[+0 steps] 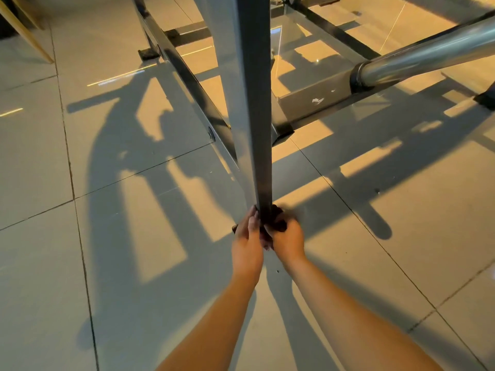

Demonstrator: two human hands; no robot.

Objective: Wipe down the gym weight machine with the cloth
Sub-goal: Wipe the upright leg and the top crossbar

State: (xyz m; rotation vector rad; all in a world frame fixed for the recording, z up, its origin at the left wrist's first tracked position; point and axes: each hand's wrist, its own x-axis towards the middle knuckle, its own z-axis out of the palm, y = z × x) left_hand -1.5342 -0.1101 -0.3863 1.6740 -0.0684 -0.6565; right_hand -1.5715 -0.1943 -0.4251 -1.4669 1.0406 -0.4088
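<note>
A dark square steel post (254,103) of the weight machine runs from the top of the view down to my hands. My right hand (288,238) is closed on a dark cloth (278,219) bunched against the post's lower end. My left hand (247,242) lies flat against the post's left side, fingers pointing up, touching the cloth's edge. Most of the cloth is hidden between my hands and the post.
A chrome bar (428,56) sticks out to the right from a dark frame beam (313,103). Another black frame rail (187,76) slants down on the left. Tiled floor (107,236) with long shadows lies all around. A wooden leg (26,33) stands at top left.
</note>
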